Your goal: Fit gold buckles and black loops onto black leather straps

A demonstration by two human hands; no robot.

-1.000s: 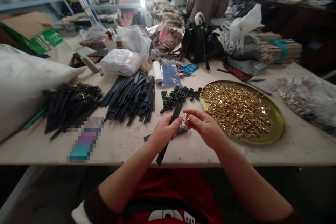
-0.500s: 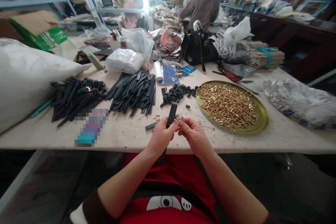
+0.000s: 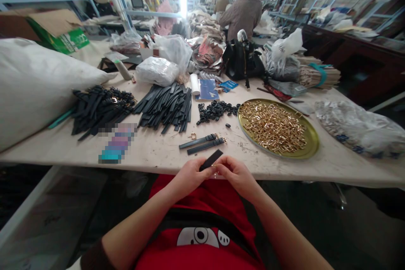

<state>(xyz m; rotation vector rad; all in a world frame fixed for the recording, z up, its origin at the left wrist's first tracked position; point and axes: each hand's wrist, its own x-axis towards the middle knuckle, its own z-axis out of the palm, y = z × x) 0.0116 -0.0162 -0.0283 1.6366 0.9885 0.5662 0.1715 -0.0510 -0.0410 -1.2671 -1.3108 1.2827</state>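
Observation:
At the table's front edge my left hand (image 3: 190, 177) is closed around a black strap (image 3: 213, 159), whose flat end points up and to the right. Against it, my right hand (image 3: 236, 174) pinches a small gold buckle (image 3: 214, 166), partly hidden by fingertips. Just beyond the hands lie two black straps with gold buckles, a rear strap (image 3: 196, 141) and a front strap (image 3: 205, 146). A loose gold buckle (image 3: 193, 136) rests behind them. Farther back are a heap of plain black straps (image 3: 167, 107) and small black loops (image 3: 215, 112).
To the right, a round gold tray (image 3: 313, 145) holds many gold buckles (image 3: 274, 126). Buckled straps (image 3: 99, 112) are piled at left beside a big white sack (image 3: 41, 84). A black bag (image 3: 242, 61), plastic-wrapped bundles and a blue booklet (image 3: 208, 89) stand behind. A person (image 3: 245, 14) is farther off.
Both hands have drawn back towards the table edge. The strap has tilted from upright to slanting right. The two buckled straps, mostly covered by the hands before, now show fully.

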